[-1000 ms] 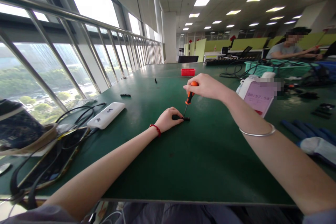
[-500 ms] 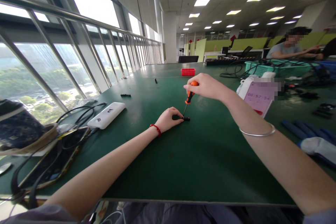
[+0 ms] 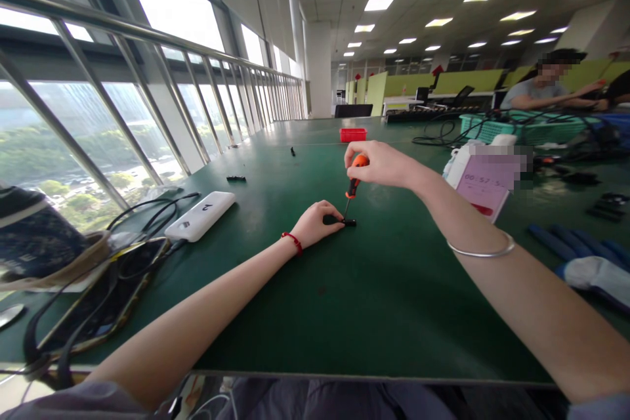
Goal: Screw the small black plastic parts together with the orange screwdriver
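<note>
Orange and black is the screwdriver (image 3: 352,190) which our right hand (image 3: 384,161) grips by the handle, from above, with bent fingers. It leans slightly, and its shaft goes down to the small black part (image 3: 350,223), which lies on the green table (image 3: 315,315). Our left hand (image 3: 315,223) rests there and pinches this part at its left end. The two hands are apart, the right one higher. Where exactly the tip touches, we cannot tell. Farther away we see a red box (image 3: 353,136).
</note>
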Action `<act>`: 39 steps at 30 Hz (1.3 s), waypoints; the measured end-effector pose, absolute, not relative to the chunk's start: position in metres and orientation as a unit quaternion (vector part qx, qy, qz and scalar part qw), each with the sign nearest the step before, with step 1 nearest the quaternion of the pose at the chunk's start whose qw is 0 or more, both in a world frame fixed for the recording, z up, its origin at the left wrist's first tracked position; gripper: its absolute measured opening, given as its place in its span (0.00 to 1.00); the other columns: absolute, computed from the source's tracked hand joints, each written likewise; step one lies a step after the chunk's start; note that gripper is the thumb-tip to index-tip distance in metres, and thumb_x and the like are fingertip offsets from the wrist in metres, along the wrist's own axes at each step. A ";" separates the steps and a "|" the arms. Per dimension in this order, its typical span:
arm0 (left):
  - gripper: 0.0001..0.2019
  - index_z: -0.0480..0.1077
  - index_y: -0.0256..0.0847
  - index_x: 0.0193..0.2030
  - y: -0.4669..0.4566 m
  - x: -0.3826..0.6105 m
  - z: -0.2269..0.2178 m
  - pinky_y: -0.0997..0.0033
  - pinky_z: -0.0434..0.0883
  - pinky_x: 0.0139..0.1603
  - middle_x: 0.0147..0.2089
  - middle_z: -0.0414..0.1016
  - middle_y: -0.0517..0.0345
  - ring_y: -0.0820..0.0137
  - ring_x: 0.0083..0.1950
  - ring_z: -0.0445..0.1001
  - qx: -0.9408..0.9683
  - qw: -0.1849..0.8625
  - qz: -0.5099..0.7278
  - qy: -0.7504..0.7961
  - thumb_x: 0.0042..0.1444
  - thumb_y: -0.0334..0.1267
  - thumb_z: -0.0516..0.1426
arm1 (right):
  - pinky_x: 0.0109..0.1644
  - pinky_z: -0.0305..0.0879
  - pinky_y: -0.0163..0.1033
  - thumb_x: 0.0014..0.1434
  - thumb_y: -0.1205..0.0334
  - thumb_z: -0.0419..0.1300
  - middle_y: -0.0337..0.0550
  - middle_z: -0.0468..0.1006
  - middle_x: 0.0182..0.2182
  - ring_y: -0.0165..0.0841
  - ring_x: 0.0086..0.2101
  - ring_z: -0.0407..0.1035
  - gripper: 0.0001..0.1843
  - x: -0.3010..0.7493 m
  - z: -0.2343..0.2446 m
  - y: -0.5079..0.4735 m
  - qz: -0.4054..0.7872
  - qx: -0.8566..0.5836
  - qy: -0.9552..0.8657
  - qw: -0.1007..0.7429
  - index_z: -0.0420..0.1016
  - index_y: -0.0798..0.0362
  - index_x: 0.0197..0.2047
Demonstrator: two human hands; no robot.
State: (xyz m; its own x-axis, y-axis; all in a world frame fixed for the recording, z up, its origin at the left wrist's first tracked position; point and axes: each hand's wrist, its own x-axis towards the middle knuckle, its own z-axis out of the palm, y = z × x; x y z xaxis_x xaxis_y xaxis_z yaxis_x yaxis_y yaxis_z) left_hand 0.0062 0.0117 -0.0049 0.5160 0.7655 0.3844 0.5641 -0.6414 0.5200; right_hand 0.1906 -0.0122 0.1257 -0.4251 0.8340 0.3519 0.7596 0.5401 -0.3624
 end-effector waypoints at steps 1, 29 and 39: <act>0.06 0.75 0.38 0.33 0.012 0.006 -0.005 0.65 0.69 0.49 0.39 0.72 0.53 0.67 0.42 0.71 0.855 0.166 0.301 0.389 0.48 0.37 0.60 | 0.29 0.52 0.34 0.48 0.56 0.57 0.38 0.72 0.28 0.27 0.26 0.61 0.12 0.189 0.124 -0.012 0.073 -0.472 -0.841 0.255 0.69 0.52 0.35; 0.06 0.75 0.38 0.34 0.010 0.006 -0.004 0.65 0.68 0.50 0.40 0.72 0.53 0.66 0.42 0.71 0.859 0.152 0.297 0.388 0.49 0.37 0.60 | 0.29 0.49 0.36 0.58 0.51 0.47 0.43 0.74 0.27 0.32 0.27 0.63 0.17 0.176 0.124 -0.023 -0.039 -0.513 -0.823 0.240 0.70 0.51 0.31; 0.06 0.75 0.38 0.33 0.009 0.008 -0.004 0.66 0.68 0.49 0.39 0.72 0.53 0.66 0.42 0.71 0.859 0.154 0.300 0.386 0.49 0.36 0.60 | 0.27 0.49 0.35 0.57 0.50 0.48 0.40 0.73 0.26 0.30 0.25 0.62 0.16 0.178 0.122 -0.022 -0.037 -0.508 -0.824 0.247 0.70 0.51 0.31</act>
State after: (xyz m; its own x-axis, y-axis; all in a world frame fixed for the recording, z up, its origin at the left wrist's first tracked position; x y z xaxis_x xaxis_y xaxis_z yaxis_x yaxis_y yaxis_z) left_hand 0.0082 0.0095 -0.0043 0.5227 0.7548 0.3962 0.5703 -0.6551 0.4956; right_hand 0.1782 -0.0218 0.1218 -0.3619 0.8188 0.4456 0.8557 0.4815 -0.1898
